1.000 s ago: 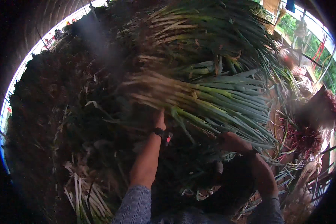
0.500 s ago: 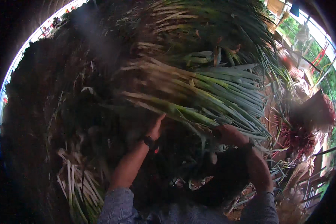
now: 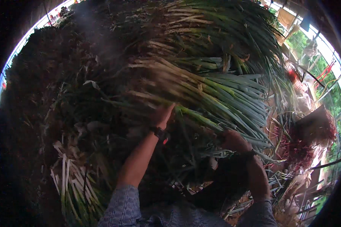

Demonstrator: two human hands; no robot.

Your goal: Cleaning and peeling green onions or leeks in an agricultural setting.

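A thick bundle of green onions (image 3: 216, 89) lies across the middle, pale stalks to the left and green leaves fanning to the right. My left hand (image 3: 164, 115), with a dark watch on its wrist, grips the near edge of the stalks; its thumb shows, while the other fingers are hidden beneath the onions. Farther right, my right hand (image 3: 235, 141) is curled round the near side of the leaves, in shadow, a dark band at its wrist.
More green onions (image 3: 238, 28) are heaped beyond the bundle. A smaller bunch (image 3: 74, 181) with white stalks lies at the lower left. Dark plant matter (image 3: 57, 87) covers the left side. Reddish strands (image 3: 301, 149) hang at the right, near wooden slats.
My left hand has shifted slightly right and up along the stalks. The right hand has moved a little lower. The bundle has stayed nearly in place while the view has shifted slightly.
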